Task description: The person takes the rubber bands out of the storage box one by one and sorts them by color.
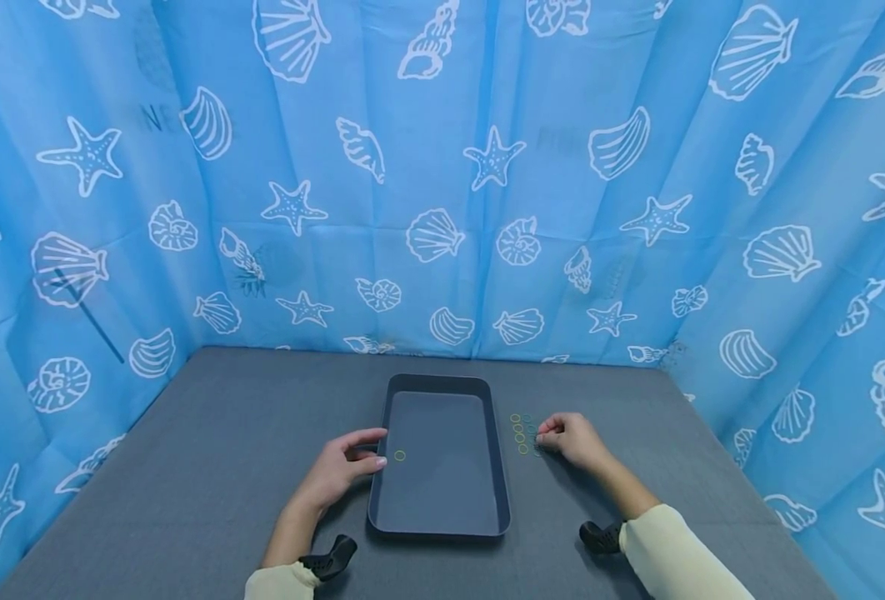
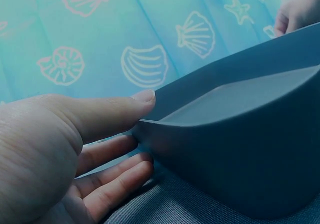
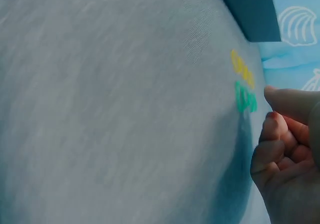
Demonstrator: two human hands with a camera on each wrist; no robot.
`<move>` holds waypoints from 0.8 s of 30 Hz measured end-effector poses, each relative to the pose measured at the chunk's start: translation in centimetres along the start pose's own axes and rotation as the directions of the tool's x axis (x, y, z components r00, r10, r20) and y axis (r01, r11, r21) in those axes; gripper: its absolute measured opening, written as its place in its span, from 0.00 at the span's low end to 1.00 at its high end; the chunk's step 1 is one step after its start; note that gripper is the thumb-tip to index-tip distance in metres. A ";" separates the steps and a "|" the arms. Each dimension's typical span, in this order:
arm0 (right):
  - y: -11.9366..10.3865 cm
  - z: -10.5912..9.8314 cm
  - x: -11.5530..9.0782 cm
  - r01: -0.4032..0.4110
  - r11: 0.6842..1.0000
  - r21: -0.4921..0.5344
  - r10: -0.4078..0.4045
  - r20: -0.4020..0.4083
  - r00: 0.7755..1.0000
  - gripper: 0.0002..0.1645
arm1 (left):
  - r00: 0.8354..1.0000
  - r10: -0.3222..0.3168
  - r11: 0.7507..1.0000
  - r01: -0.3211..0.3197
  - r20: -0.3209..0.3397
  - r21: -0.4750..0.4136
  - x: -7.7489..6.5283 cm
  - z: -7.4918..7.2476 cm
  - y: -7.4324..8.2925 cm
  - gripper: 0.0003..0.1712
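A dark grey rectangular tray (image 1: 438, 467) lies on the table, with one thin yellow ring (image 1: 400, 456) inside near its left wall. At that wall my left hand (image 1: 341, 467) holds the rim; in the left wrist view the thumb (image 2: 120, 112) lies over the edge and the other fingers are outside. To the right of the tray are several yellow rings (image 1: 520, 437) in a column, beside several green rings (image 3: 245, 97). My right hand (image 1: 573, 439) hovers by the green ones, fingers bent, thumb and forefinger slightly apart. No ring shows between them.
Grey cloth covers the table (image 1: 210, 467). A blue curtain (image 1: 442, 192) with white shell and starfish prints hangs around the back and sides. Black straps with camera mounts (image 1: 330, 560) sit on both wrists.
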State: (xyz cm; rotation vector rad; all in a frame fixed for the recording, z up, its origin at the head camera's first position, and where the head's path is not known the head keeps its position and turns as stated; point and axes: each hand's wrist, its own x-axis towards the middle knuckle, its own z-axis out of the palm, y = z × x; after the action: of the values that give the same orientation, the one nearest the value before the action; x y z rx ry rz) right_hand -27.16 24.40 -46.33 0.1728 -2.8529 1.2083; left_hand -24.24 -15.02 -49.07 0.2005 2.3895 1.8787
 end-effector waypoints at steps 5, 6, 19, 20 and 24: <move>-1.1 0.1 0.4 0.005 0.999 0.032 -0.003 -0.068 0.998 0.03 | 1.000 0.002 1.000 -0.002 0.006 0.004 0.1 -0.1 -0.1 0.24; -1.3 0.2 0.5 0.002 0.999 0.035 0.001 -0.079 0.997 0.03 | 1.000 0.004 1.000 -0.004 0.009 0.005 0.1 -0.1 -0.1 0.24; -4.6 1.7 2.3 -0.074 0.984 0.159 0.093 -0.117 0.989 0.05 | 1.000 0.010 1.000 -0.010 0.009 0.010 0.0 -0.2 0.0 0.24; -4.8 1.8 2.4 -0.077 0.983 0.168 0.096 -0.112 0.989 0.05 | 1.000 0.009 1.000 -0.009 0.008 0.011 0.0 -0.2 0.0 0.24; -6.0 2.5 2.5 -0.077 0.980 0.186 0.097 -0.101 0.990 0.05 | 1.000 0.012 1.000 -0.012 0.012 0.013 0.0 -0.1 0.0 0.24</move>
State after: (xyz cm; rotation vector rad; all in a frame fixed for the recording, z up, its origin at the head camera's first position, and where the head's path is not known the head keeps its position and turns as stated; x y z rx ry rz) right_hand -28.92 18.24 -43.55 -0.0138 -2.6810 1.4471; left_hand -24.26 -15.13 -49.08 0.2264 2.3984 1.8623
